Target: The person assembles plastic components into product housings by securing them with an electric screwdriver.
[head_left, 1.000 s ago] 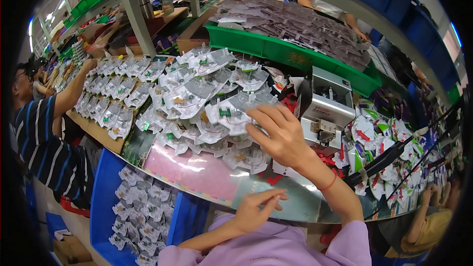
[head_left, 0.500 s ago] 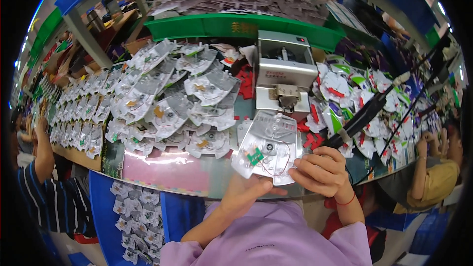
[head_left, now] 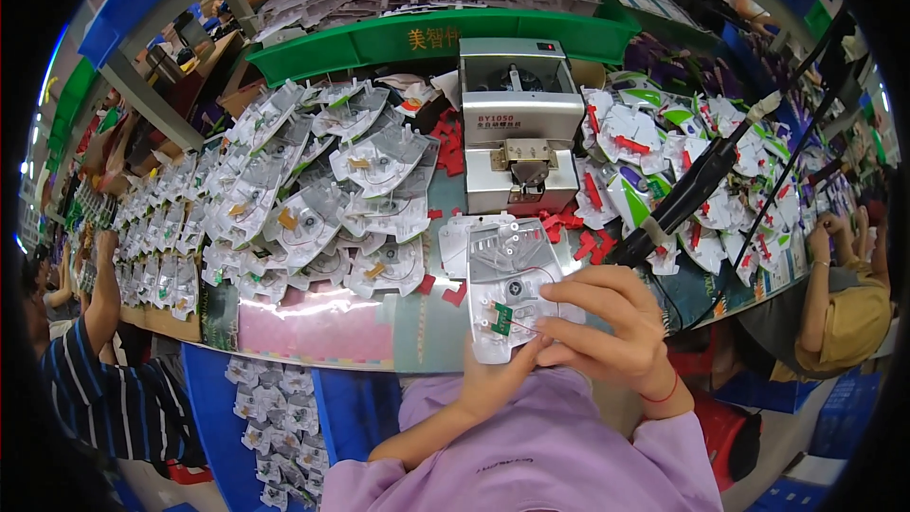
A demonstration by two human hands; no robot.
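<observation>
A translucent plastic housing [head_left: 515, 270] with a small green circuit board [head_left: 500, 319] and a thin red wire [head_left: 523, 326] stands tilted at the table's front edge. My left hand [head_left: 500, 381] grips it from below, with the fingers partly hidden behind it. Over its right side my right hand [head_left: 611, 322] is bent, fingertips drawn together on the wire beside the board. Just behind the housing sits a silver screw-feeding machine [head_left: 519, 123]. A black cylindrical tool [head_left: 684, 218], probably an electric screwdriver, lies slantwise to the right of my right hand.
Similar translucent housings [head_left: 384, 161] are piled on the left. White and green shells [head_left: 630, 194] with red parts heap up on the right. Loose red pieces [head_left: 595, 246] lie by the machine. A green tray [head_left: 351, 45] spans the back. Co-workers sit at both sides.
The housing has turned more upright in my hands. My right fingers have shifted from its right edge onto its face, by the wire. The view has swung slightly right.
</observation>
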